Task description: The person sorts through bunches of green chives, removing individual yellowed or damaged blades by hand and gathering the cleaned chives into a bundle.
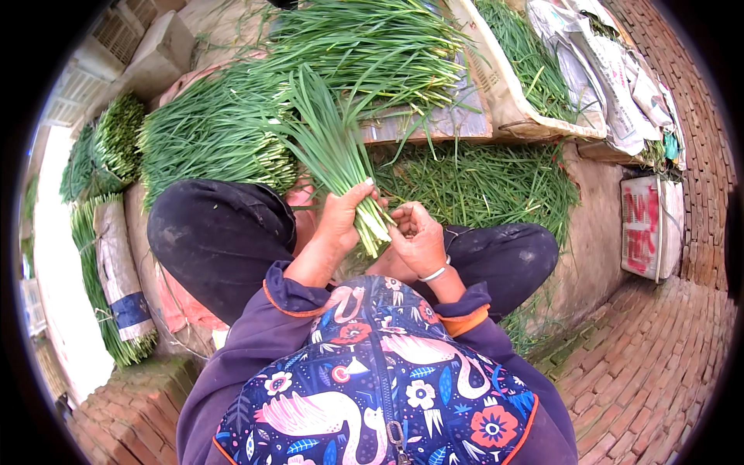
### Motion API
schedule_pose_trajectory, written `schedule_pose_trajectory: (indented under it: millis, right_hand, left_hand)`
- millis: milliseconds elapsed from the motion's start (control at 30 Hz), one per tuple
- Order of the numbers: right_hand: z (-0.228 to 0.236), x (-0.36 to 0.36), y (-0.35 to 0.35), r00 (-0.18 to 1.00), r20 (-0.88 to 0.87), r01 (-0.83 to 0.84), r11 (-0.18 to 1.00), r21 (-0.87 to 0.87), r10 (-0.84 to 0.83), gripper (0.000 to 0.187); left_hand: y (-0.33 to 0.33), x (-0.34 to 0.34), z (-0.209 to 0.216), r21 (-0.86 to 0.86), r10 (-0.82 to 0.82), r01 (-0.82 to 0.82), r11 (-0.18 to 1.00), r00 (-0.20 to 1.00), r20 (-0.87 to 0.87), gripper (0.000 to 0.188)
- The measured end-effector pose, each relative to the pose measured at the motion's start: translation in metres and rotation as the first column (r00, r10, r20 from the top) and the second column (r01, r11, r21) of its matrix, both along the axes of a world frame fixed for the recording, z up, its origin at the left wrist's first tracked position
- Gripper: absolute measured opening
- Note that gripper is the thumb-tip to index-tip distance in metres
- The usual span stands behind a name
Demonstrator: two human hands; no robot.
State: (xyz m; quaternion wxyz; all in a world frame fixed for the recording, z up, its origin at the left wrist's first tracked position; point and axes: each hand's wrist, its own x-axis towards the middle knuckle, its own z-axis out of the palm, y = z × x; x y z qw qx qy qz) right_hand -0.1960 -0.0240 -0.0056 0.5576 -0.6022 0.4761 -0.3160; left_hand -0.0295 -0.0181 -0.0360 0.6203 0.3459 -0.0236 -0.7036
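Observation:
My left hand (339,217) is wrapped around a bunch of garlic chives (329,143), just above the pale stem ends. The green leaves fan out away from me, up and to the left. Beside the stem ends, my right hand (418,242) has its fingers curled and pinched together; whatever sits between them is too small to make out. A large heap of garlic chives (213,132) lies beyond my left knee. Another heap (372,50) rests farther off on a low board (470,116). Loose green leaves (496,186) litter the ground beyond my right hand.
To the far right stands a pale plastic crate (508,108) holding more greens, with white sacks (612,77) next to it. A white crate with red marks (640,225) sits by brickwork (701,132). Wrapped chive bundles (120,260) lie on my left.

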Motion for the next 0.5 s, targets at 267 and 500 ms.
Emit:
schedule_pose_trajectory:
  millis: [267, 500]
  right_hand:
    - [0.006, -0.018, -0.016, 0.972, -0.233, -0.025, 0.999, -0.045, 0.014, 0.025]
    - [0.003, 0.021, -0.024, 0.969, -0.224, -0.137, 0.984, -0.117, 0.108, 0.018]
  left_hand:
    - [-0.004, -0.003, 0.0, 0.037, 0.114, -0.117, 0.992, 0.989, 0.089, 0.015]
    - [0.001, 0.003, -0.002, 0.028, 0.089, -0.092, 0.995, 0.991, 0.098, 0.016]
